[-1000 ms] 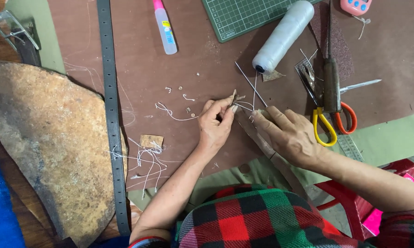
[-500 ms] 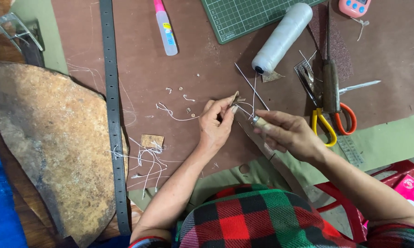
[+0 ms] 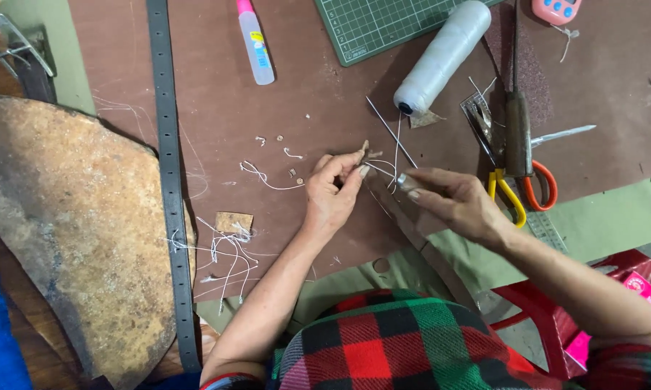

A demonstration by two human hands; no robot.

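1. Work mat (image 3: 282, 108): reddish-brown
2. Cutting mat (image 3: 372, 25), at its top edge: green, pale grid
3. Thread spool (image 3: 441, 58): white
4. Scissors (image 3: 520, 184): yellow and orange handles
5. Shirt (image 3: 383, 347), below it: red-green-black plaid

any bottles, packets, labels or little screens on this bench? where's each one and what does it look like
Glue bottle: top centre-left on the brown mat, lying down; slim clear tube, pink cap, small blue and yellow label.
Pink gadget: top right edge, cut off by the frame; rounded pink case with pale buttons; any screen is out of view.
Pink packet: lower right, below the bench beside a red stool; glossy, white print too small to make out.
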